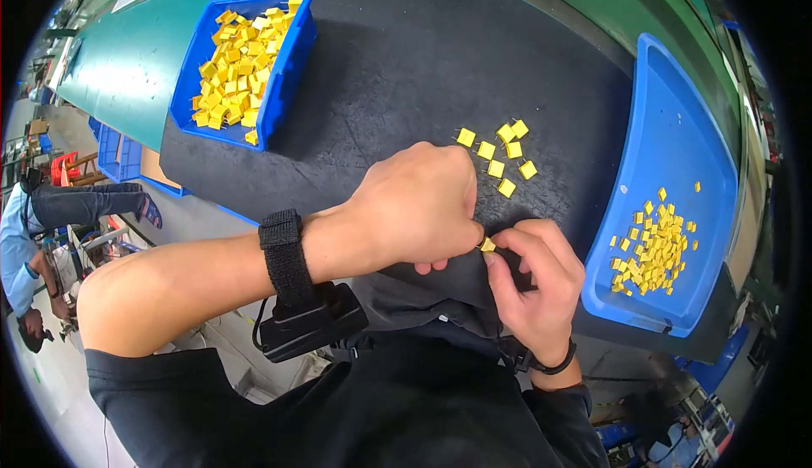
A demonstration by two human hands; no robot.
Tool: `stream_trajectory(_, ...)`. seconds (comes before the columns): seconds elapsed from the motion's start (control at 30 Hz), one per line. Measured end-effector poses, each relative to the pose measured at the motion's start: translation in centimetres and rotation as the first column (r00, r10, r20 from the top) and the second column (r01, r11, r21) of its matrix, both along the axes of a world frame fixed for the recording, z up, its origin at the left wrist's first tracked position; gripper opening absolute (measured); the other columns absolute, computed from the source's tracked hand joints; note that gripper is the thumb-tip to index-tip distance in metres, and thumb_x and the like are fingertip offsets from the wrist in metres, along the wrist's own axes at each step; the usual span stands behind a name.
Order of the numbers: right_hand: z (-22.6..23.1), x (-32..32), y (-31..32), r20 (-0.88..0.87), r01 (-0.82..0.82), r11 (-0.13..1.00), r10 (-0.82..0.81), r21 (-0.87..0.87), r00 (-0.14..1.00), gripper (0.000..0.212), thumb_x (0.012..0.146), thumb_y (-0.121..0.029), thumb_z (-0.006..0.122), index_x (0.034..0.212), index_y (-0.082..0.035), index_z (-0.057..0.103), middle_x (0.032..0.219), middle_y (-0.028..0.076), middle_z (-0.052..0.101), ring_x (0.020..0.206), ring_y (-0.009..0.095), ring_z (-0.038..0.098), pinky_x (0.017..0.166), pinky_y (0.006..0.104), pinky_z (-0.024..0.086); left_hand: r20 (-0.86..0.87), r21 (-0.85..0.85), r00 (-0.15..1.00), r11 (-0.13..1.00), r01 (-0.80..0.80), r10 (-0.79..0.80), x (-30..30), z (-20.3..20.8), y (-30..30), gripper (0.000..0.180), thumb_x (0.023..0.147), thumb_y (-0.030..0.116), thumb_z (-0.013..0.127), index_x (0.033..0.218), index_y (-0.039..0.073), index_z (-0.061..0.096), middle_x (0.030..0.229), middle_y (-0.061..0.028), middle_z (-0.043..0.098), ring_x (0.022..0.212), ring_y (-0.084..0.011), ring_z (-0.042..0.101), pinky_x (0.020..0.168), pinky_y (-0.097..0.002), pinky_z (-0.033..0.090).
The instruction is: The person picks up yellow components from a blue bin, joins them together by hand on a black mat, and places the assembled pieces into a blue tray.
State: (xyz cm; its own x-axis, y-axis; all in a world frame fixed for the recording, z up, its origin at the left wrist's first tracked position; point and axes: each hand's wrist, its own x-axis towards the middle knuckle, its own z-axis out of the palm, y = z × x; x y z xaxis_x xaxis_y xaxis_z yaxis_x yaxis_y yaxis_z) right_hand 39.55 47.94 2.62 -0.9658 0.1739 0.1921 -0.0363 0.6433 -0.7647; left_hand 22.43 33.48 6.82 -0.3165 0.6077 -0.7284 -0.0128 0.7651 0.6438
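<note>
A factory assembly bench: blue parts bins [245,54] of small yellow components [233,66] on a black work mat [423,71]

A black mat [423,54] covered the green table [127,62]. Beyond its left edge lay a pale floor [51,383], where blue crates [118,155] stood stacked and another person [34,214] sat.

Black short sleeves; black strap [284,257] with box, perhaps a sensor, on left wrist.
</note>
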Motion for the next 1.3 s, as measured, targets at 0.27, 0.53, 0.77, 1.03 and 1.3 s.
stream_trajectory(0.27, -0.1, 0.0, -0.2, -0.006, -0.005, 1.000, 0.005, 0.004, 1.000, 0.026, 0.079, 0.008, 0.082, 0.102, 0.001, 0.074, 0.098, 0.008, 0.069, 0.071, 0.015, 0.056, 0.060, 0.0270, 0.044, -0.051, -0.009, 0.999, 1.000, 0.010, -0.011, 0.1, 0.4, 0.0, 0.024, 0.087, 0.010, 0.073, 0.070, -0.006, 0.074, 0.063, -0.0136, 0.074, 0.056, -0.0183, 0.075, 0.058, -0.0307, 0.060)
stream_trajectory(0.53, -0.3, 0.1, -0.2, -0.015, 0.006, 1.000, -0.006, -0.017, 1.000, 0.026, 0.079, 0.008, 0.082, 0.102, 0.000, 0.074, 0.098, 0.007, 0.069, 0.070, 0.012, 0.053, 0.060, 0.0259, 0.042, -0.105, 0.109, 0.991, 0.989, 0.096, -0.085, 0.0, -0.5, -0.9, 0.024, 0.088, 0.011, 0.073, 0.072, -0.006, 0.075, 0.065, -0.0132, 0.075, 0.058, -0.0173, 0.076, 0.059, -0.0308, 0.061)
stream_trajectory(0.77, -0.4, 0.2, -0.3, -0.027, 0.021, 1.000, -0.021, -0.011, 0.999, 0.026, 0.079, 0.009, 0.082, 0.101, 0.000, 0.074, 0.098, 0.006, 0.069, 0.070, 0.012, 0.053, 0.060, 0.0252, 0.041, -0.100, 0.171, 0.989, 0.977, 0.124, -0.108, 0.3, -0.9, -1.4, 0.026, 0.090, 0.013, 0.075, 0.072, -0.007, 0.076, 0.065, -0.0126, 0.075, 0.059, -0.0175, 0.077, 0.059, -0.0307, 0.061)
stream_trajectory(1.03, -0.6, 0.2, -0.3, -0.039, 0.014, 1.000, -0.015, -0.015, 0.999, 0.026, 0.078, 0.009, 0.082, 0.102, 0.000, 0.074, 0.097, 0.007, 0.069, 0.071, 0.013, 0.055, 0.061, 0.0261, 0.043, -0.110, 0.095, 0.989, 0.989, 0.110, -0.100, 0.4, -0.9, -0.8, 0.024, 0.088, 0.011, 0.076, 0.072, -0.006, 0.076, 0.064, -0.0122, 0.075, 0.059, -0.0177, 0.077, 0.060, -0.0303, 0.061)
stream_trajectory(1.3, -0.5, 0.2, -0.2, -0.030, 0.006, 1.000, -0.006, -0.015, 1.000, 0.026, 0.079, 0.008, 0.082, 0.102, 0.000, 0.074, 0.097, 0.008, 0.070, 0.072, 0.016, 0.058, 0.062, 0.0274, 0.045, -0.111, 0.107, 0.988, 0.988, 0.115, -0.103, 0.4, -0.8, -0.9, 0.024, 0.088, 0.010, 0.075, 0.071, -0.006, 0.076, 0.063, -0.0126, 0.075, 0.057, -0.0174, 0.076, 0.059, -0.0304, 0.061)
